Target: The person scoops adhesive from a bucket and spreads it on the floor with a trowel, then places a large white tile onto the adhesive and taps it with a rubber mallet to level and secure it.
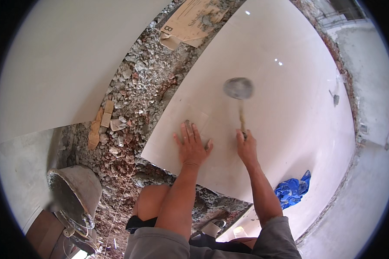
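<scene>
My left hand (pixel 192 144) lies flat with fingers spread on a large glossy cream tile (pixel 220 172), near its left edge. To its right, my right hand (pixel 247 146) is wrapped round the lower end of the wooden handle of a mallet (pixel 238 88). The mallet's round grey head is smeared by motion and points away from me over the tile. Whether the head touches the surface I cannot tell. Right of my right forearm, a crumpled blue cloth or plastic sheet (pixel 292 190) lies on the pale tiled surface.
Rubble and gravel (pixel 147 71) fill a strip left of the tile, with torn cardboard (pixel 192 21) at its far end. A dirty bucket (pixel 88 183) stands at the lower left. Another large pale panel (pixel 69 60) occupies the upper left. A thin string (pixel 121 200) crosses the rubble.
</scene>
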`<state>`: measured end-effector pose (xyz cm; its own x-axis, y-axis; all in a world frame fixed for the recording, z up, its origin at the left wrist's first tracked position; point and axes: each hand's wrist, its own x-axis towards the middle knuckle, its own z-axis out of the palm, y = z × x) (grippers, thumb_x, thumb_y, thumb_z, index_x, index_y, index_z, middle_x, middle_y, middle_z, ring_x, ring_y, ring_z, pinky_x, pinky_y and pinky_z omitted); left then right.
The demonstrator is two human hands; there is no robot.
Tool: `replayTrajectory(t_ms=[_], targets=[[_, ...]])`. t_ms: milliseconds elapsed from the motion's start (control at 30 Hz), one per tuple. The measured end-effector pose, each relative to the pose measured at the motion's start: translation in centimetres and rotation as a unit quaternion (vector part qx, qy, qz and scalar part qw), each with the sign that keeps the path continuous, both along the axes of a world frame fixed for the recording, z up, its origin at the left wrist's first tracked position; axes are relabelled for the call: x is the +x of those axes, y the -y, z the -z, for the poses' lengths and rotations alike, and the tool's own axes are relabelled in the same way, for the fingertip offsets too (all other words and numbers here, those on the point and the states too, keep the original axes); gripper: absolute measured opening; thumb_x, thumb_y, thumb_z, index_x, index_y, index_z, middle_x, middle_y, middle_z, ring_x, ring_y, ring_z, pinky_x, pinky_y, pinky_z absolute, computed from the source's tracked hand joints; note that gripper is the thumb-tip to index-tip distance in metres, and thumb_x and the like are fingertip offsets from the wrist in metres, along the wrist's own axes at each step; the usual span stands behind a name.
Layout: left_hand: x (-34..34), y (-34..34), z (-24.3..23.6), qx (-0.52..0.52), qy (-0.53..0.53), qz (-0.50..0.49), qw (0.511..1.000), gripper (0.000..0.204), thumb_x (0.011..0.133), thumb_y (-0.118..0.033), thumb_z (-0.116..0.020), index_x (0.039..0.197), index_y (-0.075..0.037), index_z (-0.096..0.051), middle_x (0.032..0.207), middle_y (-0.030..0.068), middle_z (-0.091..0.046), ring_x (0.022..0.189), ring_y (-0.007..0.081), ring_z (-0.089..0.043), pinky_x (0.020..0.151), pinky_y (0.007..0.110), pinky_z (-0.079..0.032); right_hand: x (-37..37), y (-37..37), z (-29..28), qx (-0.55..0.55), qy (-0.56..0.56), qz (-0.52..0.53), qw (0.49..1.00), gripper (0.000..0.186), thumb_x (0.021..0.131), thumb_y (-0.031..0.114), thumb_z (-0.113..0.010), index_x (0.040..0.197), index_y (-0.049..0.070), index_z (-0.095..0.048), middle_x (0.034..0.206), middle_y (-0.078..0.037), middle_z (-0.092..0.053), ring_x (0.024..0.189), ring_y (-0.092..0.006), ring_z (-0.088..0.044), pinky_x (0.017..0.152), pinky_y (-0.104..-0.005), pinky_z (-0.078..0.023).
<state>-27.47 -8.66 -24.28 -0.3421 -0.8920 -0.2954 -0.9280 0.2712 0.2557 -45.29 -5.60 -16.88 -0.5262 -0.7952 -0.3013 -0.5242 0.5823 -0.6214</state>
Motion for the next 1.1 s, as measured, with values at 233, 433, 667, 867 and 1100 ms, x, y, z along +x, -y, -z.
replayTrajectory(t_ms=[233,433,667,867,1100], targets=[[-0.2,0.1,-0.1,0.024,0.042,0.001,0.999,0.085,0.089,-0.059,-0.038,0.147,0.001,-0.024,0.156,0.0195,-0.013,0.146,0.0336,-0.004,0.111,0.064,-0.005,1.3,-5.8,0.8,-0.01,0.026,0.051,0.998,0.029,0.091,0.026,-0.06,0.084,-0.001,-0.054,0.063,-0.017,-0.058,0.056,-0.033,-0.059,0.054,-0.0407,-0.045],[0.0,0.3,-0.5,0.016,0.003,0.001,1.0,0.084,0.09,-0.057,-0.04,0.147,0.002,-0.023,0.155,0.021,-0.015,0.145,0.0353,-0.006,0.112,0.063,-0.005,1.3,-7.0,0.8,0.001,0.074,0.067,0.995,0.029,0.091,0.026,-0.06,0.086,-0.002,-0.056,0.063,-0.019,-0.059,0.057,-0.032,-0.06,0.054,-0.0415,-0.045],[0.3,0.2,-0.2,0.06,-0.032,-0.016,0.998,0.085,0.089,-0.057,-0.04,0.148,0.002,-0.021,0.155,0.0209,-0.016,0.146,0.034,-0.005,0.113,0.062,-0.003,1.3,-6.0,-0.1,-0.023,0.083,0.052,0.995,0.029,0.094,0.025,-0.056,0.09,-0.003,-0.057,0.057,-0.008,-0.052,0.051,-0.0162,-0.047,0.049,-0.0331,-0.039],[0.5,-0.1,0.3,0.009,-0.051,-0.017,0.998,0.085,0.089,-0.058,-0.039,0.148,0.0,-0.022,0.156,0.0193,-0.014,0.145,0.0335,-0.008,0.111,0.063,-0.005,1.9,-5.2,0.8,0.004,-0.015,0.021,1.0,0.03,0.095,0.025,-0.054,0.09,-0.005,-0.054,0.061,-0.003,-0.047,0.055,-0.0106,-0.044,0.048,-0.0307,-0.035],[0.4,0.3,-0.2,0.046,-0.049,-0.014,0.998,0.086,0.088,-0.059,-0.04,0.148,0.0,-0.021,0.156,0.0208,-0.013,0.145,0.0337,-0.008,0.112,0.063,-0.005,1.5,-3.6,1.1,-0.002,-0.008,-0.101,0.995,0.032,0.096,0.028,-0.054,0.098,-0.004,-0.056,0.061,-0.004,-0.053,0.052,-0.0112,-0.05,0.048,-0.0289,-0.038]])
